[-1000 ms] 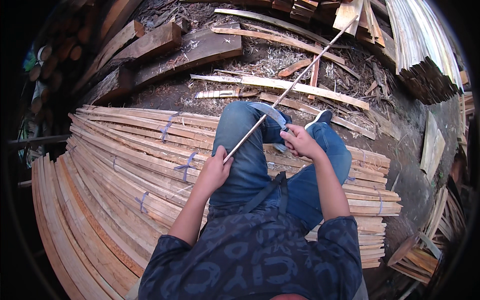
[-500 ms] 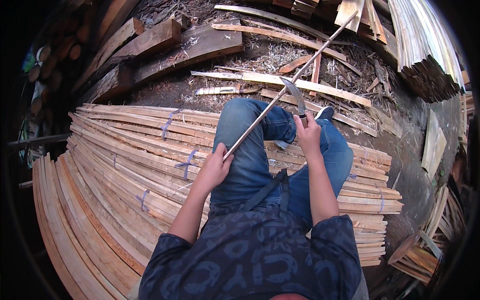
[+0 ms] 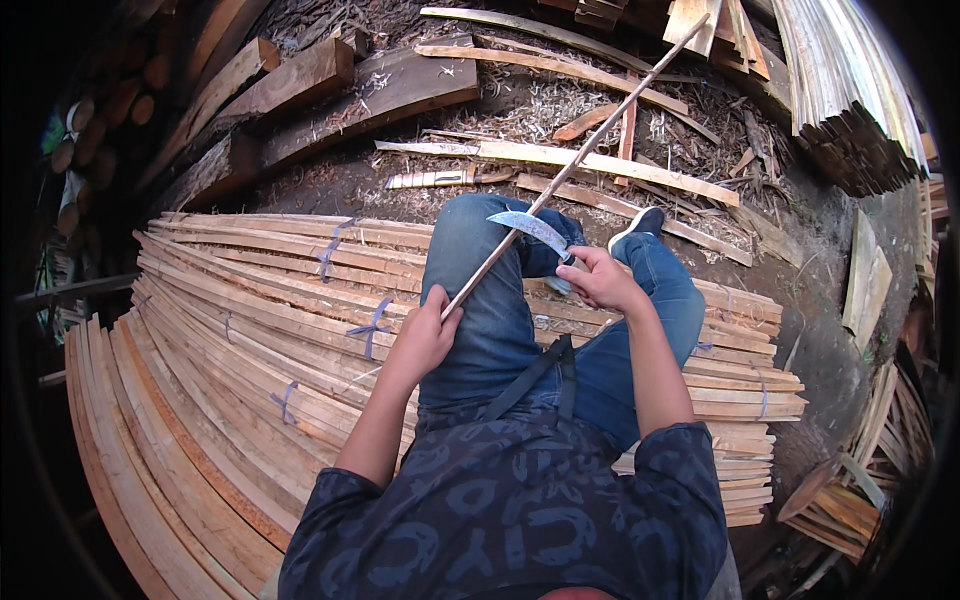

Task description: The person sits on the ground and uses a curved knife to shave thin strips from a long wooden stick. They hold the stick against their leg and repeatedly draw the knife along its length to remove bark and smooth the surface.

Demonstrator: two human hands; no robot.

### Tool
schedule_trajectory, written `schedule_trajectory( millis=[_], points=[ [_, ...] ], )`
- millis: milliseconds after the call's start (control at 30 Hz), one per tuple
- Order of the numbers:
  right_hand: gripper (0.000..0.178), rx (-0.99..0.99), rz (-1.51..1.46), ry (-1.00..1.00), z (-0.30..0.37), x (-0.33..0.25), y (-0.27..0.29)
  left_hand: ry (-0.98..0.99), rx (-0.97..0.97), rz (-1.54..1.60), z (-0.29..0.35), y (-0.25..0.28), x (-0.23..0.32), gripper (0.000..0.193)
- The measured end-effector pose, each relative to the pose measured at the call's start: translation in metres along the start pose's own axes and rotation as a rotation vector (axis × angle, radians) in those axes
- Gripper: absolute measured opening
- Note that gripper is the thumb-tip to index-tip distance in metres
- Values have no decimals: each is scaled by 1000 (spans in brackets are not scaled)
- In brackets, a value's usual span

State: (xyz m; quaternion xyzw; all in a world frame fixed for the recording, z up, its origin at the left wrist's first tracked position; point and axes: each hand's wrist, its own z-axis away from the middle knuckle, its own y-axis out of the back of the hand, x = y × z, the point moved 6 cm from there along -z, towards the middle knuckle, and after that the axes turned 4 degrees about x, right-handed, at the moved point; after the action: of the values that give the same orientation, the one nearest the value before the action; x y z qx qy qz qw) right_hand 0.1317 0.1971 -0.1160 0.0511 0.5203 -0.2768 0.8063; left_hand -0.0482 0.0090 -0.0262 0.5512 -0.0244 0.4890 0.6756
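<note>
A long, thin wooden stick [image 3: 600,136] slants from my lap up to the far right. My left hand [image 3: 428,328] is closed round its near end, beside my left knee. In my right hand [image 3: 604,280] is the handle of a sickle with a short curved blade [image 3: 532,226]. The blade lies across the stick just beyond my left knee, its tip pointing left. I sit on bundles of sawn wooden strips [image 3: 240,350], tied with purple bands [image 3: 371,328].
A sheathed knife [image 3: 432,179] lies on the ground ahead, near loose strips [image 3: 600,165] and wood shavings. Thick beams [image 3: 370,95] rest at the far left. A stack of thin slats [image 3: 850,90] stands at the far right, with split offcuts [image 3: 835,515] at the near right.
The sickle has come nearer along the stick, and its blade has swung from pointing away to lying leftward across it. My left hand has barely moved.
</note>
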Motion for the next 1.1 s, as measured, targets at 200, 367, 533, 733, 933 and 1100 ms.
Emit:
schedule_trajectory(
  millis=[200, 367, 533, 733, 933, 1100],
  points=[
    [23, -120, 102, -9, -3, 4, -12, 14, -16, -10, -1, 0, -1, 22],
    [23, -61, 34, -17, -8, 5, 2, -13, -3, -20, -2, -2, -2, 22],
    [23, -37, 56, -64, -4, -15, 12, -12, -4, -20, -1, -2, -4, 22],
    [23, 499, -87, 219, -21, -5, 75, 4, -14, -19, -1, -1, -3, 22],
    [23, 983, -365, 343, 55, -27, 172, -25, 7, -14, -4, -2, -2, 22],
    [17, 627, -288, 161, 55, -2, 113, 60, -41, 5, -4, -2, -5, 22]
  ],
)
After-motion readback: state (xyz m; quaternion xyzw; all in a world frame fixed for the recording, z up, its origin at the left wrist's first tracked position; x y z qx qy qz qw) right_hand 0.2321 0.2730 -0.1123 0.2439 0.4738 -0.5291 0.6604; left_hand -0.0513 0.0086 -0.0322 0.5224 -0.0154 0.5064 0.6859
